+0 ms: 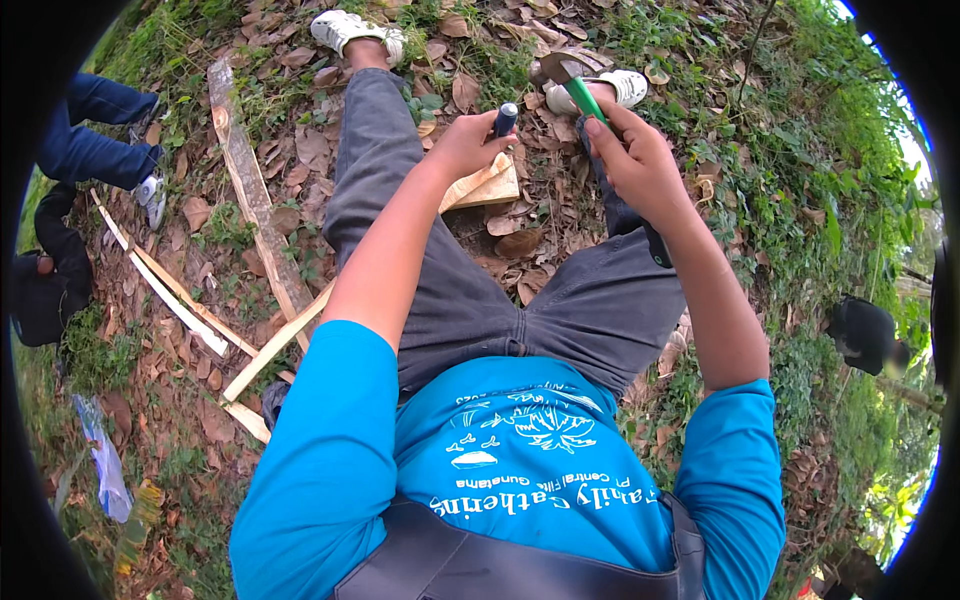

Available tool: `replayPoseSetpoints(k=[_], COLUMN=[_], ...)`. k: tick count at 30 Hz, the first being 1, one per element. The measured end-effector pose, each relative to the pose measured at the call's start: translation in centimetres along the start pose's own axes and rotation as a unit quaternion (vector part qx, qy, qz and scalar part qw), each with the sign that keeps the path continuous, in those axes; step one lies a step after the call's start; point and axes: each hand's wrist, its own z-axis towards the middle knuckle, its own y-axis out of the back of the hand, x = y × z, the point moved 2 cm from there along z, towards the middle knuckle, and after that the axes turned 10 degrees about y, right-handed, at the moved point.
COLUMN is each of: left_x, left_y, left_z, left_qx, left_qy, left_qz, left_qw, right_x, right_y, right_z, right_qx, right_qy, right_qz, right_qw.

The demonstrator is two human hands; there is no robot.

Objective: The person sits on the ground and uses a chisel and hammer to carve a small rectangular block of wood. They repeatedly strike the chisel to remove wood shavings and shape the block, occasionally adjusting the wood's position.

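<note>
My left hand (pixel 463 147) is closed round a chisel (pixel 505 120) with a dark blue handle and a metal-capped top; its blade is hidden behind the hand. Just below that hand lies a pale block of wood (pixel 487 190) between my legs, partly covered by my wrist. A claw hammer (pixel 582 98) with a green handle is gripped in my right hand (pixel 637 165). Its metal head is raised near my right shoe, up and to the right of the chisel's cap and apart from it. The hammer's dark grip end hangs below my wrist.
Left of my leg lies a long rough plank (pixel 243 165). Cut wood strips (pixel 270 350) are scattered near it. Another person's legs (pixel 105 130) are at the far left, above a plastic bag (pixel 103 460). Dry leaves and green plants cover the ground.
</note>
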Motion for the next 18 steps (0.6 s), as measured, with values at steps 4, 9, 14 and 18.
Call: replayPoseSetpoints(k=[4,9,14,18], left_x=[-0.1,-0.2,-1.6,0.1], left_y=[-0.2,0.3,-0.9,0.0], left_z=[-0.4,-1.2,0.1,-0.3], left_qx=[-0.012,-0.017,-0.006,-0.011], left_qy=[0.004,-0.009,-0.059,-0.052], left_qz=[0.056,0.026,0.042,0.049], left_qw=[0.998,0.999,0.997,0.997], right_x=[2.7,7.7,-4.1,0.9], right_y=[0.2,1.2,-3.4,0.5], right_z=[-0.2,-0.2,-2.4,0.0], right_qx=[-0.05,-0.137,0.043,-0.008], right_qy=[0.037,0.119,0.024,0.005], right_qz=[0.027,0.15,-0.151,-0.013], right_qw=[0.998,0.972,0.987,1.0])
